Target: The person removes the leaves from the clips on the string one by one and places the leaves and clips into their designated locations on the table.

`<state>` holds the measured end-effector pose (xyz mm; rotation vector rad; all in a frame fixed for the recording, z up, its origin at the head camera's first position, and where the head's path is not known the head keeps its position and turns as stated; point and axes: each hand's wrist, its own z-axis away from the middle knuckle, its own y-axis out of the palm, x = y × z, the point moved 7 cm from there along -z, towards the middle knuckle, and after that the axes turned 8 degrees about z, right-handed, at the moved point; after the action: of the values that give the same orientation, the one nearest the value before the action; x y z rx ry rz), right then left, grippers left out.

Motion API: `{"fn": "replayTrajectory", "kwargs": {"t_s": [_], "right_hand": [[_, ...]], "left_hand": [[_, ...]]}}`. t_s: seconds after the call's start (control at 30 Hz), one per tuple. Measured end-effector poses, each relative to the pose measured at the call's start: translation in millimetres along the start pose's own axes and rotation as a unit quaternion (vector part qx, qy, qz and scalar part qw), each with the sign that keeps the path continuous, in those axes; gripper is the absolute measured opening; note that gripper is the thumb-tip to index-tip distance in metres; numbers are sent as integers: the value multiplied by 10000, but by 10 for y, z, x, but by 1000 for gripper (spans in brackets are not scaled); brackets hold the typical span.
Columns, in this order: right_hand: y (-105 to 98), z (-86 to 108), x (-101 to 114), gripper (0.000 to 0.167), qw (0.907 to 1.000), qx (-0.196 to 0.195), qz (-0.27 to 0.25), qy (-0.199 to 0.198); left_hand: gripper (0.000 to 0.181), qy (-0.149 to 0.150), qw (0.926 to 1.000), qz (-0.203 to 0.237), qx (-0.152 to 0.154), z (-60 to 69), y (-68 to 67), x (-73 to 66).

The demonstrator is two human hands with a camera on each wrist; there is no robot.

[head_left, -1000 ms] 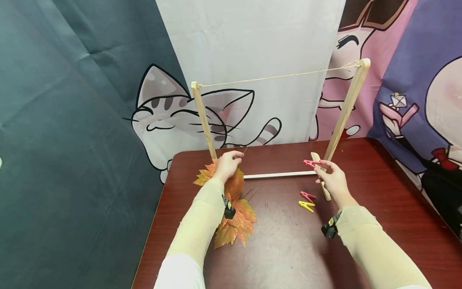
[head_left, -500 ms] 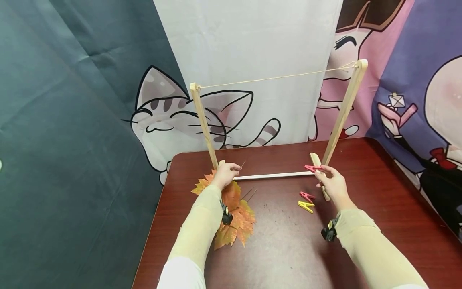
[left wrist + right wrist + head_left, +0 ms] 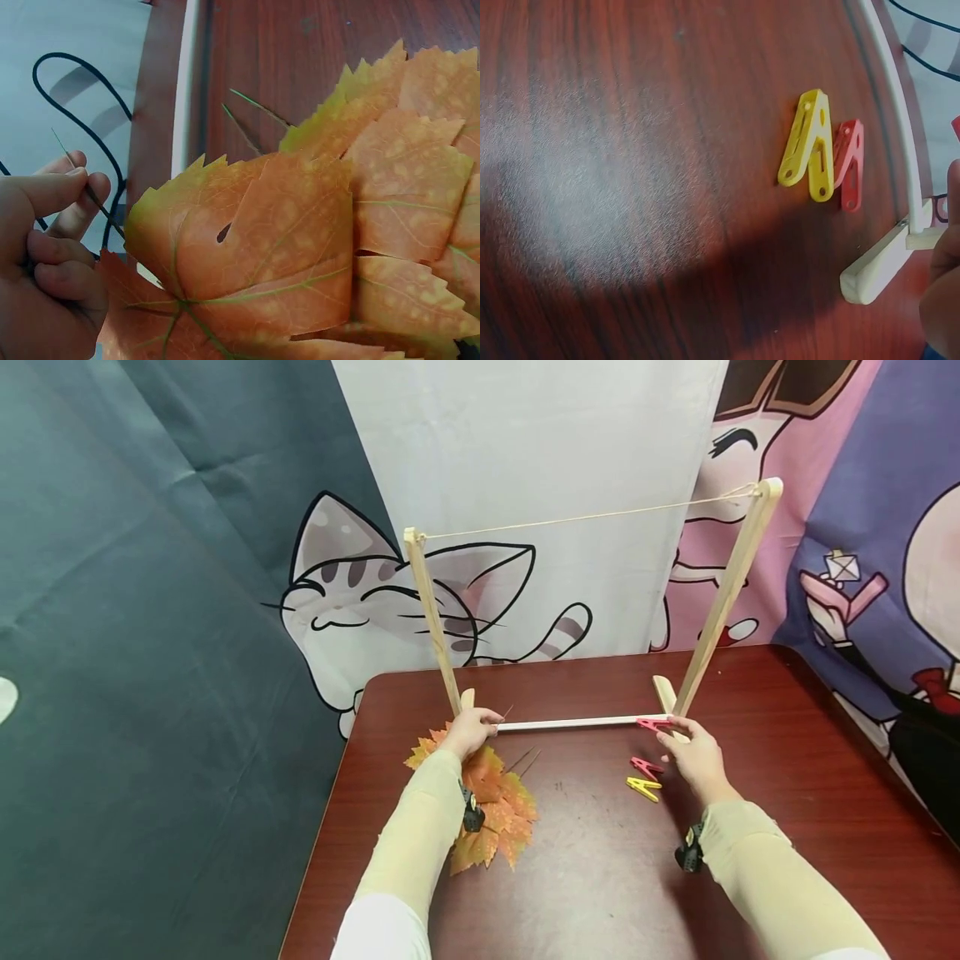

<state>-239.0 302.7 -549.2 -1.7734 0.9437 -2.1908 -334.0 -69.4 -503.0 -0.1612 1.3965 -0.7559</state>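
Observation:
In the left wrist view, my left hand [image 3: 56, 255] pinches the thin stem [image 3: 97, 201] of an orange-yellow maple leaf [image 3: 262, 240] between thumb and fingertips. In the head view this hand [image 3: 469, 732] is beside the foot of the left wooden post. Further artificial-looking leaves [image 3: 497, 822] lie on the table under my left forearm, partly hidden by it. My right hand [image 3: 699, 758] holds a red clothespin [image 3: 651, 724] by its end, near the right post's foot. A second red clothespin [image 3: 645, 768] and a yellow clothespin [image 3: 642, 788] lie on the table just below it.
A stand with two wooden posts, left [image 3: 433, 618] and right [image 3: 727, 597], rises at the table's back. A string [image 3: 585, 517] runs between their tops. A white bar [image 3: 573, 723] joins their feet. Printed curtains [image 3: 555, 435] hang behind the brown table [image 3: 592, 877].
Both hands have come down lower, the left with the leaf stem and the right with its red clothespin. The clothespins on the table stay put.

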Motion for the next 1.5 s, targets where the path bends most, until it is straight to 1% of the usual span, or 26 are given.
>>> {"fn": "replayTrajectory", "kwargs": {"t_s": [0.17, 0.23, 0.33, 0.4, 0.53, 0.67, 0.8, 0.9, 1.0, 1.07, 1.17, 1.27, 1.3, 1.4, 1.5], "right_hand": [[-12, 9, -49, 50, 9996, -14, 297, -21], [-23, 15, -42, 49, 9984, -69, 560, -77], [-33, 18, -25, 47, 9953, -122, 942, -172], [-30, 21, -11, 47, 9936, -102, 1097, -239], [-9, 25, -38, 49, 9930, 38, 1168, -188], [-7, 43, -110, 49, 9917, 59, 1281, -66], [-20, 58, -173, 48, 9909, 21, 1347, -55], [-22, 68, -200, 47, 9898, 28, 1422, -111], [2, 72, -242, 49, 9895, 161, 1438, -55], [19, 58, -256, 49, 9890, 233, 1461, -88], [25, 46, -268, 48, 9873, 160, 1568, -217], [-6, 56, -247, 43, 9822, -107, 1811, -479], [-14, 64, -247, 42, 9804, -175, 1893, -514], [-24, 72, -268, 41, 9780, -221, 2002, -540], [-5, 66, -298, 42, 9773, -128, 2057, -480]], "left_hand": [[24, 77, 9992, -364, -175, 31, 7, 52], [23, 73, 9986, -458, -241, 41, 14, 76], [22, 56, 9983, -494, -303, 47, 35, 119], [22, 51, 9985, -446, -306, 41, 57, 156], [22, 72, 9993, -234, -293, 22, 111, 237], [22, 160, 9994, -113, -291, -8, 156, 297], [23, 203, 9993, -158, -281, -33, 177, 346], [23, 241, 9990, -272, -262, -35, 187, 379], [22, 237, 9989, -339, -224, -29, 194, 414], [22, 231, 9988, -372, -206, -29, 186, 429], [21, 175, 9986, -462, -197, -19, 174, 453], [20, 158, 9981, -562, -200, -4, 182, 482], [20, 104, 9981, -568, -194, 8, 189, 491], [20, 26, 9979, -626, -186, 18, 228, 528], [19, 7, 9971, -739, -197, 16, 261, 549]]}}
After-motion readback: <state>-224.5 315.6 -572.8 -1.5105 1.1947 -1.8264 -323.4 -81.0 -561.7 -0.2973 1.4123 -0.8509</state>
